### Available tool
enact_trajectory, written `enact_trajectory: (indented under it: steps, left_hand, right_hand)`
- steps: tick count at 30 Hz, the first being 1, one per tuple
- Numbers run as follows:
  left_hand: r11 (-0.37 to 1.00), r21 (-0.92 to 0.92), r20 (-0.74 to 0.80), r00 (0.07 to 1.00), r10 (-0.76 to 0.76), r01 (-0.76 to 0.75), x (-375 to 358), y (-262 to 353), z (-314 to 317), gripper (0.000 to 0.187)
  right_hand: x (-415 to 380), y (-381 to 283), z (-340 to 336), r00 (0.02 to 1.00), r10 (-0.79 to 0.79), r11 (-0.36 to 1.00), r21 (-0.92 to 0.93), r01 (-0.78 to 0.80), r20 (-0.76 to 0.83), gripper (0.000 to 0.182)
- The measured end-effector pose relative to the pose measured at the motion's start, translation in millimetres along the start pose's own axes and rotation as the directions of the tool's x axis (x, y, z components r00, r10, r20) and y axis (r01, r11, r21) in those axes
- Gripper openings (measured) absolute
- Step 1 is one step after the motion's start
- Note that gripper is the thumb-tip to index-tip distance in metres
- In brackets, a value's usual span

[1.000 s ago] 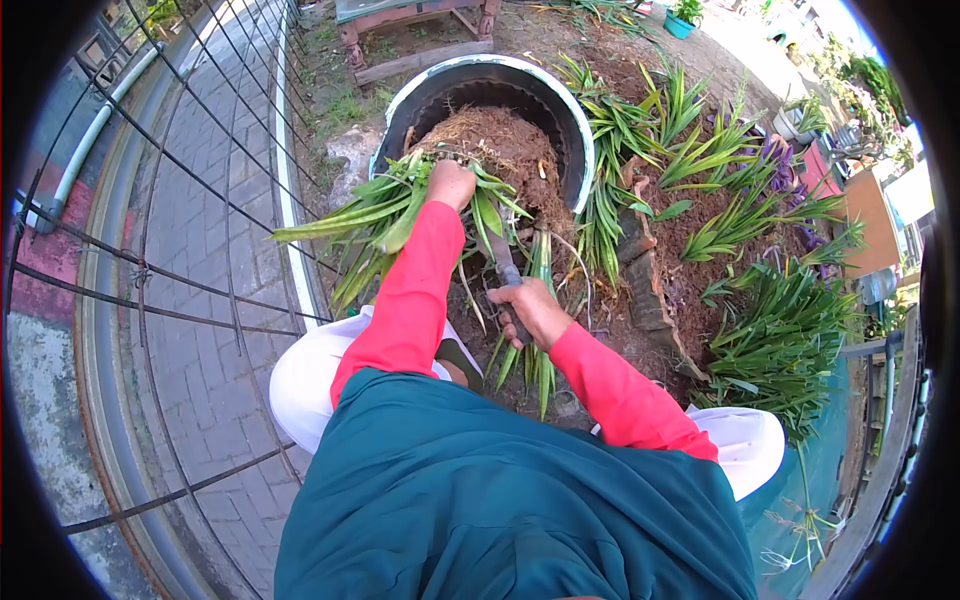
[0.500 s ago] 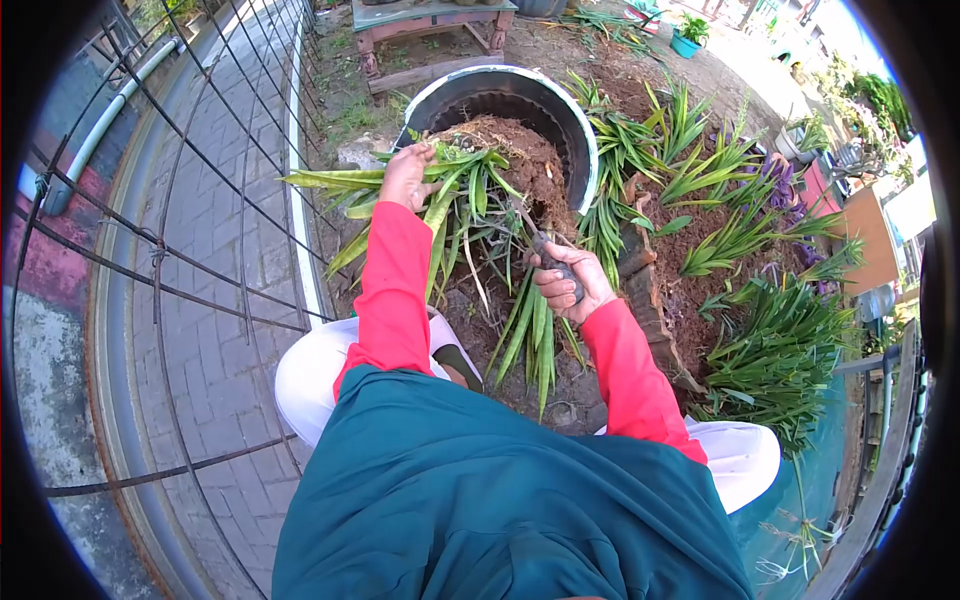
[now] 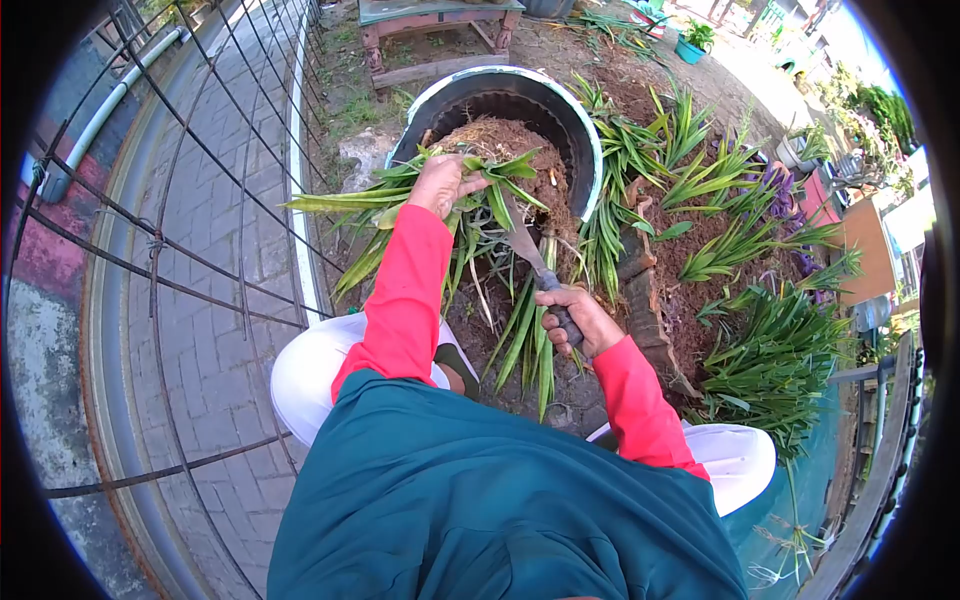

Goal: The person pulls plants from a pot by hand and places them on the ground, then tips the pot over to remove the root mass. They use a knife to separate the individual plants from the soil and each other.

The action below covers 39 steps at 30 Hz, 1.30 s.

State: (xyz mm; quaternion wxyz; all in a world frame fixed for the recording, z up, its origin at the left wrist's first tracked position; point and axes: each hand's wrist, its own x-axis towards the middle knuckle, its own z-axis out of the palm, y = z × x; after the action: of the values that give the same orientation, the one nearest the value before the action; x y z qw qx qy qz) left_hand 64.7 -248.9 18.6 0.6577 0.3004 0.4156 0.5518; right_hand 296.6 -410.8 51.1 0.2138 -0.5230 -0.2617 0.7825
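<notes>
In the head view my left hand (image 3: 442,186) is closed around long green leaves of a strappy plant (image 3: 350,202) at the near side of a large black pot (image 3: 585,125) with a pale rim. My right hand (image 3: 583,318) grips the dark handle of a knife (image 3: 524,246). Its broad blade points up and left, and the tip is hidden among the leaves near my left hand. A brown mass of soil and roots (image 3: 545,172) bulges out of the pot, which appears to lie tipped towards me. More leaves (image 3: 535,345) hang below the soil, beside the blade.
A wire mesh fence (image 3: 240,180) runs along the left, beside a paved path (image 3: 200,300). A low wooden table (image 3: 440,22) stands behind the pot. To the right, a bed of strappy plants (image 3: 715,260) is edged with broken tiles (image 3: 650,300). A cut leafy heap (image 3: 770,350) lies nearer me.
My left hand has moved right with the leaves, towards the soil. My right hand has drawn slightly down and right, and more of the knife blade shows.
</notes>
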Motion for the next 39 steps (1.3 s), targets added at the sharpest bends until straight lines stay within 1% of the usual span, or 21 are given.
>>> enact_trajectory:
  steps: [1, 2, 6, 8, 9, 11, 13, 15, 17, 21, 23, 24, 25, 27, 28, 29, 31, 32, 33, 35, 39]
  left_hand:
    - [0.999, -0.024, 0.019, 0.999, 0.031, -0.031, 3, 0, -1, 0.020]
    - [0.998, -0.063, -0.006, 1.000, 0.019, -0.020, 5, 1, -3, 0.022]
    - [0.997, 0.070, -0.041, 0.999, 0.033, -0.031, 8, -4, 0, 0.029]
    - [0.949, 0.312, -0.056, 0.996, 0.069, -0.049, 9, -4, -1, 0.028]
    - [0.949, 0.311, -0.054, 0.996, 0.075, -0.055, 12, -6, -5, 0.028]
    - [0.835, 0.512, 0.061, 0.978, 0.200, -0.203, 15, -9, -11, 0.027]
    - [0.851, 0.474, 0.034, 0.970, 0.240, -0.227, 17, -14, -8, 0.025]
    - [0.827, 0.444, 0.035, 0.929, 0.369, -0.345, 21, -24, -8, 0.029]
    - [0.826, 0.469, 0.021, 0.939, 0.343, -0.312, 18, -26, -10, 0.029]
    - [0.784, 0.492, -0.006, 0.899, 0.437, -0.378, 18, -28, -10, 0.026]
    - [0.399, 0.815, 0.035, 0.721, 0.692, -0.421, 20, -33, -8, 0.022]
    - [0.446, 0.813, 0.040, 0.802, 0.596, -0.373, 5, -22, -1, 0.029]
    - [0.450, 0.812, 0.038, 0.804, 0.594, -0.371, 3, -29, 1, 0.029]
    - [0.265, 0.899, 0.002, 0.608, 0.794, -0.349, -1, -37, 10, 0.043]
    - [0.287, 0.914, -0.020, 0.673, 0.739, -0.287, -6, -37, 13, 0.054]
    - [0.288, 0.914, -0.020, 0.675, 0.738, -0.288, -9, -38, 14, 0.054]
    - [-0.036, 0.997, 0.069, 0.614, 0.786, -0.065, -12, -42, 14, 0.048]
    - [-0.121, 0.992, 0.073, 0.622, 0.780, 0.035, -15, -43, 16, 0.042]
    - [-0.118, 0.992, 0.070, 0.622, 0.780, 0.036, -12, -43, 16, 0.042]
    - [-0.005, 0.990, -0.105, 0.753, 0.650, 0.143, -6, -42, 14, 0.041]
    - [0.025, 0.987, -0.148, 0.854, 0.499, 0.156, -6, -25, 10, 0.035]
  right_hand:
    - [-5, 3, -4, 0.995, 0.052, 0.989, 0.134, -0.063, 0.087, 0.020]
    - [-9, 6, -9, 0.985, 0.062, 0.981, 0.172, -0.091, 0.163, 0.020]
    - [-11, -4, -6, 0.998, 0.021, 0.997, 0.072, -0.025, 0.062, 0.017]
    - [2, -16, -2, 0.997, 0.035, 0.997, 0.070, -0.040, 0.066, 0.017]
    - [7, -20, -2, 0.995, 0.059, 0.996, 0.069, -0.064, 0.075, 0.016]
    - [11, -24, -5, 0.994, 0.061, 0.994, 0.087, -0.069, 0.092, 0.017]
    - [8, -36, -15, 0.982, 0.117, 0.984, 0.115, -0.135, 0.146, 0.018]
    - [2, -47, -25, 0.970, 0.144, 0.981, 0.102, -0.166, 0.197, 0.020]
    - [-1, -49, -26, 0.964, 0.139, 0.976, 0.134, -0.173, 0.227, 0.019]
    - [0, -53, -28, 0.963, 0.188, 0.973, 0.101, -0.210, 0.194, 0.019]
    - [-2, -60, -33, 0.940, 0.233, 0.960, 0.098, -0.264, 0.251, 0.019]
    - [-2, -65, -35, 0.944, 0.260, 0.958, 0.070, -0.279, 0.205, 0.020]
    - [-1, -72, -38, 0.943, 0.264, 0.957, 0.071, -0.283, 0.202, 0.020]
    - [-1, -94, -43, 0.917, 0.352, 0.935, -0.036, -0.352, 0.189, 0.020]
    - [-1, -106, -45, 0.901, 0.377, 0.926, -0.063, -0.372, 0.216, 0.022]
    - [-3, -123, -46, 0.893, 0.412, 0.910, -0.140, -0.391, 0.184, 0.023]
    - [-1, -147, -48, 0.896, 0.432, 0.885, -0.237, -0.400, 0.100, 0.023]
    - [-2, -154, -42, 0.889, 0.453, 0.869, -0.258, -0.422, 0.072, 0.022]
    - [-1, -154, -34, 0.888, 0.454, 0.868, -0.261, -0.423, 0.070, 0.022]
    - [1, -142, -14, 0.934, 0.356, 0.896, -0.279, -0.345, -0.010, 0.022]
    - [17, -87, 1, 0.969, 0.246, 0.963, -0.112, -0.244, 0.006, 0.024]
